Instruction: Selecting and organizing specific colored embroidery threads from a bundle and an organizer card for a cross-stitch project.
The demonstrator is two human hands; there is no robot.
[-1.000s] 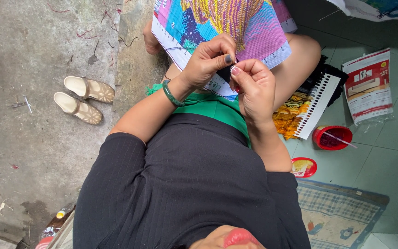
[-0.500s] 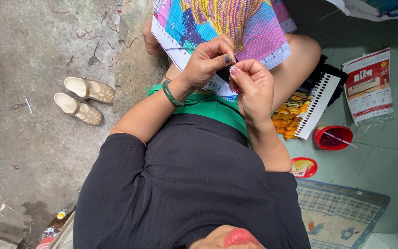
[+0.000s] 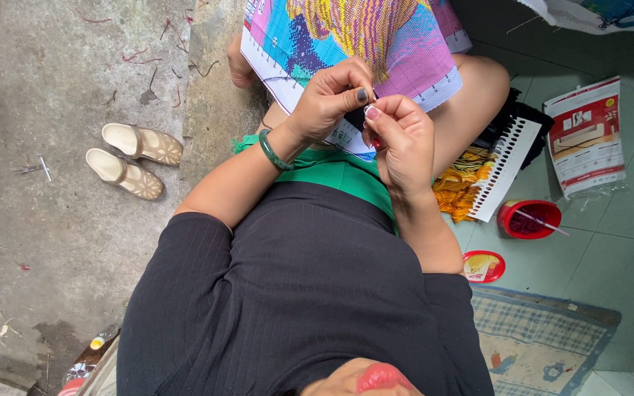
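Fingertips of both hands pinch together, each grip closed, over embroidery cloth (image 3: pixel 346 37).

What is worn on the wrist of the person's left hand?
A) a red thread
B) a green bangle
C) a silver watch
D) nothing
B: a green bangle circles the wrist just behind the left hand, whose fingertips meet those of the right hand over the colourful cross-stitch cloth.

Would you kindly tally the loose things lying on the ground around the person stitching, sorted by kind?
Sandals: 2
Red round tubs: 1
Red round lids: 1
Printed packets: 1
Thread organiser cards: 1
Checked mats: 1
Total: 7

Both hands, left and right, pinch at the cross-stitch cloth.
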